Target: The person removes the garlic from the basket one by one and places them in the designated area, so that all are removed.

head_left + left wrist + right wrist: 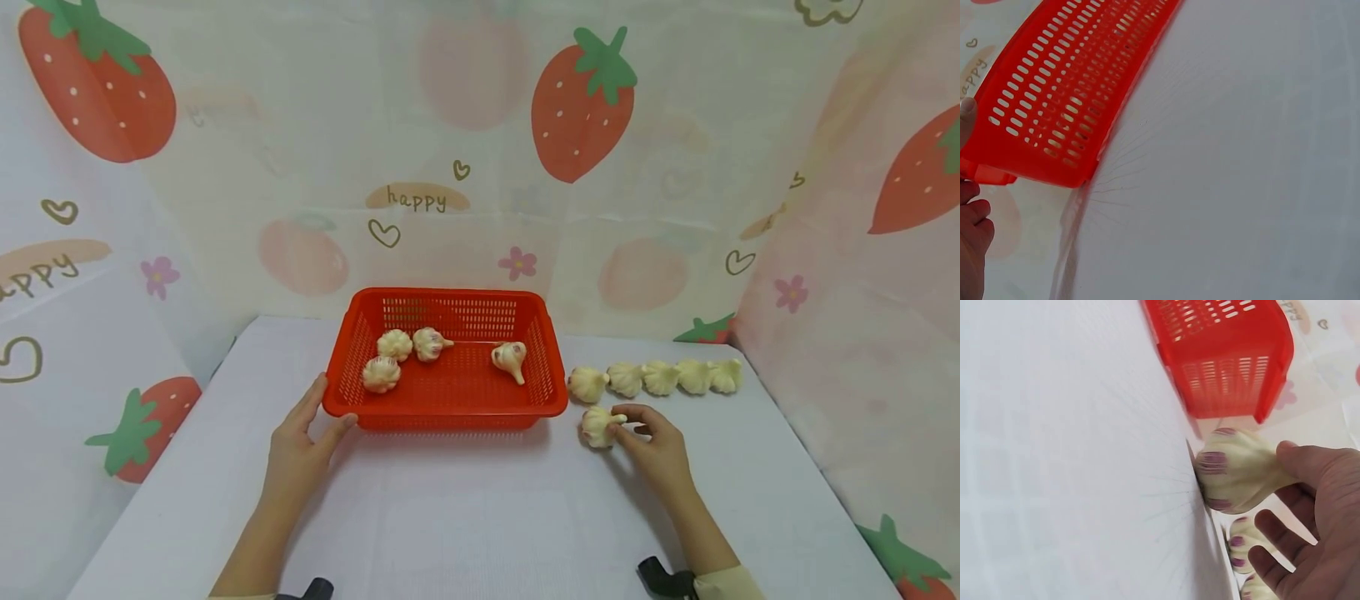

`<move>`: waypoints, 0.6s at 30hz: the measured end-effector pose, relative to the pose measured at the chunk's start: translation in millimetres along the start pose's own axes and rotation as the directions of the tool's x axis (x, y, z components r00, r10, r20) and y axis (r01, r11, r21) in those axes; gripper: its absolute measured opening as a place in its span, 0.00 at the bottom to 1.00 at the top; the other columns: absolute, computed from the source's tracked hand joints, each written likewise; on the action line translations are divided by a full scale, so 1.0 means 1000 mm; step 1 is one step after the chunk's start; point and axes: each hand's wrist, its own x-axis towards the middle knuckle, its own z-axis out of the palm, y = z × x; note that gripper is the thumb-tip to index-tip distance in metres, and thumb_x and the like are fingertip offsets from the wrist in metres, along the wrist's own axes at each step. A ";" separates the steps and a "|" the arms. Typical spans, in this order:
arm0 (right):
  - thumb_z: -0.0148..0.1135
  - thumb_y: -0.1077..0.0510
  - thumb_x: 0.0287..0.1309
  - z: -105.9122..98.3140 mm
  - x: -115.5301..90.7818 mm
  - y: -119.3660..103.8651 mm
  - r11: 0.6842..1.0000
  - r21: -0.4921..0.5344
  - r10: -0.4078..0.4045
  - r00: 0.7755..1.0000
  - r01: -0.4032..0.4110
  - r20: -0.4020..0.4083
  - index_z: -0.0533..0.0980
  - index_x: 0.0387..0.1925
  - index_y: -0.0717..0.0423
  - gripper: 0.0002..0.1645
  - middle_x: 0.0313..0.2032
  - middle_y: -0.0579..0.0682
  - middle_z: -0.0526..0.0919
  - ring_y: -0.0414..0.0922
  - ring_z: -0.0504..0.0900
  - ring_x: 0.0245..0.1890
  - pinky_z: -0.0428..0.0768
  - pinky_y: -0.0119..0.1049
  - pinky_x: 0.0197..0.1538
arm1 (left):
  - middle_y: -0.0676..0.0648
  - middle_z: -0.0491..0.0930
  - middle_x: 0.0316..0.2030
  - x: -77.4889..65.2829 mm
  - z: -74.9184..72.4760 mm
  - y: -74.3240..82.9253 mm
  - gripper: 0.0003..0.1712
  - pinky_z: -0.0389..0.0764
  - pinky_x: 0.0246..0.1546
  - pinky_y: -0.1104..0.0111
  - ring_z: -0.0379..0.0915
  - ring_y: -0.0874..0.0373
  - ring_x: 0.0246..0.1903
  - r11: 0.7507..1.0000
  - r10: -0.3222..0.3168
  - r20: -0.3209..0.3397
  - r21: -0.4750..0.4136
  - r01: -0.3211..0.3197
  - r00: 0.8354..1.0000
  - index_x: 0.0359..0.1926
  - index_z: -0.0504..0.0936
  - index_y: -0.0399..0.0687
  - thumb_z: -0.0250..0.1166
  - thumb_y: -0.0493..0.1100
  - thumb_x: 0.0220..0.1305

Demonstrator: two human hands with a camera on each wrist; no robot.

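Soft, diffuse light; faint shadows on table (465,517); left wrist view dim.

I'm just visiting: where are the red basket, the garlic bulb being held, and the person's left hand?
Red basket (446,388): head view, on its bare inside floor.
Held garlic bulb (1236,474): right wrist view, on its rounded side.
Left hand (298,446): head view, mid-hand.

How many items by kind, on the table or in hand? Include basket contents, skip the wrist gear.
Red plastic basket: 1
Garlic bulbs: 10 (4 in the basket, 5 in a row right of it, 1 in the right hand)
Total: 11
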 end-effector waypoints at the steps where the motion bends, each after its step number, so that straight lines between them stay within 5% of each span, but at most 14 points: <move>1: 0.75 0.52 0.60 0.000 0.000 0.000 1.000 0.002 0.002 1.000 -0.002 -0.004 0.84 0.50 0.52 0.17 0.49 0.50 0.88 0.29 0.78 0.47 0.76 0.23 0.49 | 0.46 0.63 0.76 0.000 0.000 0.000 0.49 0.72 0.67 0.43 0.60 0.44 0.75 1.000 0.000 0.000 0.000 0.000 1.000 0.80 0.58 0.62 0.73 0.51 0.63; 18: 0.74 0.57 0.61 -0.005 -0.002 -0.002 0.997 0.014 -0.079 0.995 0.080 -0.053 0.83 0.52 0.54 0.17 0.51 0.52 0.88 0.36 0.79 0.51 0.78 0.33 0.52 | 0.46 0.64 0.76 0.000 0.001 0.000 0.49 0.72 0.66 0.43 0.60 0.44 0.75 1.000 -0.003 -0.008 -0.004 0.003 1.000 0.80 0.60 0.57 0.74 0.52 0.63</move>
